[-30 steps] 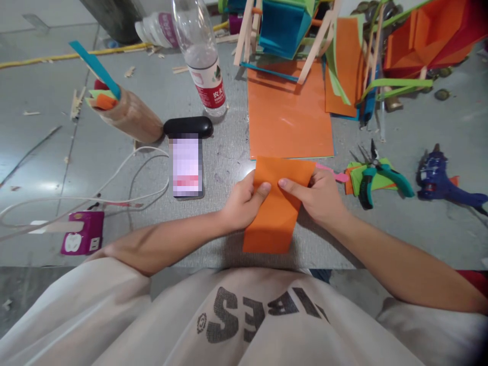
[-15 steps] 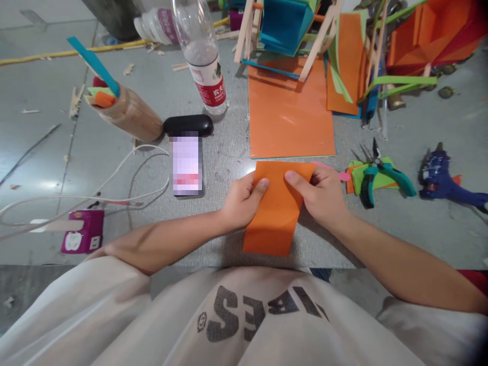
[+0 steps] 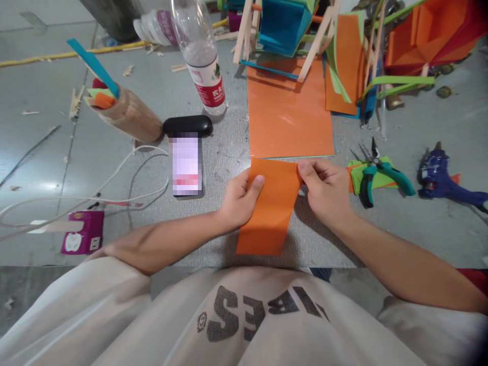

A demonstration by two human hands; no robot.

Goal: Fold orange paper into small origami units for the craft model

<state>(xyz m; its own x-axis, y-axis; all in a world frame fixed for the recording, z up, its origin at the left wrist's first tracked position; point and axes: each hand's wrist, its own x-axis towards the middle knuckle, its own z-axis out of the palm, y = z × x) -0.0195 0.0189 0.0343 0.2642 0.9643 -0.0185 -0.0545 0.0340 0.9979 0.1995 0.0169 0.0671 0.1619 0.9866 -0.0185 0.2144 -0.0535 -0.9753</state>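
Note:
Between my hands is a long orange sheet of paper, held up over the near part of the table and narrower than the sheets beyond it. My left hand is closed on its left edge, thumb on top and fingers underneath. With thumb and fingers, my right hand pinches the upper right corner. Just beyond lies a stack of larger orange sheets. To the right of my right hand, pliers with teal handles rest on small green and orange paper pieces.
A blue glue gun lies at the right. Paper-and-stick constructions stand at the back. To the left are a water bottle, a phone, a black case, a wooden cup, a white cable and a purple box.
My right hand has shifted from the sheet's upper face outward to its right corner. The orange sheet has moved slightly left. A pink piece seen near my right hand no longer shows.

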